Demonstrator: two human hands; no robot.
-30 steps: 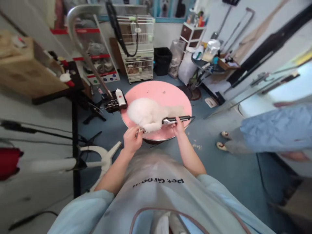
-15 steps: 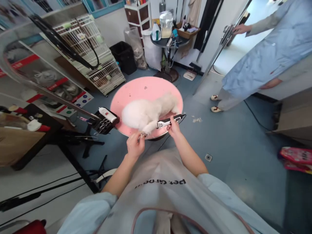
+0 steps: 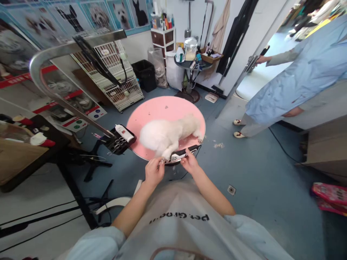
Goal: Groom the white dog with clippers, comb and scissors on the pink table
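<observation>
A white fluffy dog (image 3: pixel 162 133) lies on its side on the round pink grooming table (image 3: pixel 151 104). My left hand (image 3: pixel 154 171) is closed around the end of the dog's leg, gripping the paw (image 3: pixel 163 159) at the near edge of the table. In my right hand (image 3: pixel 190 162) are black-and-white electric hair clippers (image 3: pixel 180 155), held between thumb and fingers. Their blade end points left and sits right beside the paw; whether it touches is hard to make out. A cord runs from the clippers' right end.
A black tray (image 3: pixel 120 144) with scissors and white clippers (image 3: pixel 124 133) is fixed at the table's left, under a metal grooming arm (image 3: pixel 58 95). A person in a blue gown (image 3: pixel 292 79) stands right, one hand on the door handle (image 3: pixel 252 63). Fur clippings (image 3: pixel 219 145) lie on the floor.
The whole view has shifted, so the table sits lower. The clippers' blade end has moved left and down along the leg to the paw. My left hand keeps its hold.
</observation>
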